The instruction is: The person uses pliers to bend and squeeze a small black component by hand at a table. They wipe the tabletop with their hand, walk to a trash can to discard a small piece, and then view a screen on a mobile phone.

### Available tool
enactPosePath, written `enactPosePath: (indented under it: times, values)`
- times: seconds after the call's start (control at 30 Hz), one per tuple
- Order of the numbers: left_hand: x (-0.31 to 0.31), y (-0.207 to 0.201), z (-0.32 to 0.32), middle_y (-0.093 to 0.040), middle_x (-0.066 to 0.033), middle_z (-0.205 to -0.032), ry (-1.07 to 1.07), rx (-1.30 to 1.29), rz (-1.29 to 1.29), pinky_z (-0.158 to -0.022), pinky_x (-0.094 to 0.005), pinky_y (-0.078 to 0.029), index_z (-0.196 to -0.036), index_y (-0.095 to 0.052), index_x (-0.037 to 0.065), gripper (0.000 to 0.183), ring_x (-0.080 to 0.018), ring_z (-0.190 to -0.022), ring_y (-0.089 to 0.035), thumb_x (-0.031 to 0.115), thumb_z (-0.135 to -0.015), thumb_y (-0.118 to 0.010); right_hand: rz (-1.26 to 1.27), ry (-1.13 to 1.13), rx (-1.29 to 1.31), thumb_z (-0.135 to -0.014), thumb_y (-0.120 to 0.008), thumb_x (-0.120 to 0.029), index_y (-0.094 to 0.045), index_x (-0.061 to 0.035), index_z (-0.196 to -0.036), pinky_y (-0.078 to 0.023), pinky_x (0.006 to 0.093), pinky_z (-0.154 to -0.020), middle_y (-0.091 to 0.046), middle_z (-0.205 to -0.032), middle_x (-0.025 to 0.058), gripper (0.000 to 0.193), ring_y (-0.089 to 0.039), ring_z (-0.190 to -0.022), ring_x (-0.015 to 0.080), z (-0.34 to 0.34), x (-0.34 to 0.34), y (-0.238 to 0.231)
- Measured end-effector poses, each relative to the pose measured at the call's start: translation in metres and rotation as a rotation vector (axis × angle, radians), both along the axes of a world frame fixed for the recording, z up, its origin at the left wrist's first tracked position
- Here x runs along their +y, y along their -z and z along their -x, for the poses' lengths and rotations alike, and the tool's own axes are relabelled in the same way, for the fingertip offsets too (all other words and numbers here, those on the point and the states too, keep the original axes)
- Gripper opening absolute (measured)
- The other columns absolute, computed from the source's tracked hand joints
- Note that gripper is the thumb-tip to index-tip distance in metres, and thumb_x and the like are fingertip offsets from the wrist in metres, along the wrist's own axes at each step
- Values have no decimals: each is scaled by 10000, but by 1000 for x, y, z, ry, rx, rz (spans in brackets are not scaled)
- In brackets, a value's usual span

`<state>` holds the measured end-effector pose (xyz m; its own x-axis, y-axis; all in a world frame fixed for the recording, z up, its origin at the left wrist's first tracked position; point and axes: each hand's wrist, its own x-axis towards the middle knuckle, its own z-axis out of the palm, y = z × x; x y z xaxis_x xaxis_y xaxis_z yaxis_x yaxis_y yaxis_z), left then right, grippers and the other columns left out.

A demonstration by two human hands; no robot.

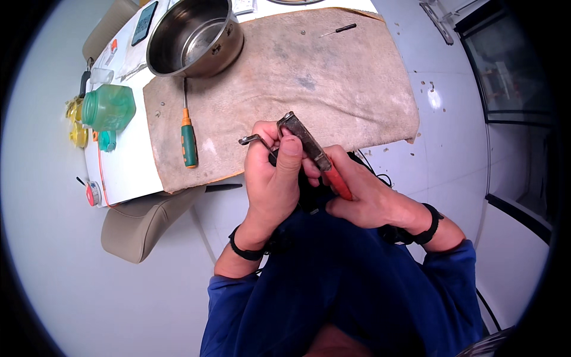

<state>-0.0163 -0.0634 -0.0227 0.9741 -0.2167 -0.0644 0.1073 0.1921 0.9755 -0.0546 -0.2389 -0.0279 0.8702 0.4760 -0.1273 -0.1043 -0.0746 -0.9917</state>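
Both of my hands are held together over the near edge of the brown cloth, in front of my body. My right hand (363, 193) is closed round the red grip of a tool with a long dark metal head (306, 140), which looks like pliers. My left hand (270, 178) pinches a black piece with a bent metal bracket (253, 140) sticking out to the left. Its thumb lies next to the tool's head. Fingers hide most of the black piece and where the tool meets it. Beyond them stands a steel pot (223, 50).
A green-and-orange screwdriver (188, 140) and a thin black screwdriver (342, 28) lie on the brown cloth (285, 77), with a few tiny metal pieces. At the left stand a green plastic jar (113, 107), a teal cap (107, 141) and a phone (144, 24). A beige chair (146, 226) is tucked below.
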Motion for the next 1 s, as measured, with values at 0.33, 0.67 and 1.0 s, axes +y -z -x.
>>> enactPosePath:
  times: [0.33,0.67,1.0]
  values:
    - [-4,2,6,-605,-122,-694,-48,-17,-29,-490,-257,-489,-1087,-347,73,305,-156,-515,-577,375,-1130,-342,48,51,4,-723,-617,55,-472,-31,-1159,-488,402,-914,-614,-1060,128,467,-632,-1047,330,2,5,-6]
    - [-2,5,12,-620,-117,-745,1,-89,-18,-464,-242,-464,-1066,-357,63,347,-143,-487,-565,404,-1111,-406,260,99,-30,-717,-610,81,-461,-32,-1045,-504,365,-763,-619,-919,99,378,-634,-827,278,9,8,2]
    - [-3,-4,18,-565,-76,-732,-4,37,-13,-403,-261,-438,-1037,-372,80,368,-133,-447,-525,435,-1091,-452,426,176,-218,-725,-688,13,-426,29,-980,-476,510,-657,-581,-850,246,366,-615,-794,470,9,8,8]
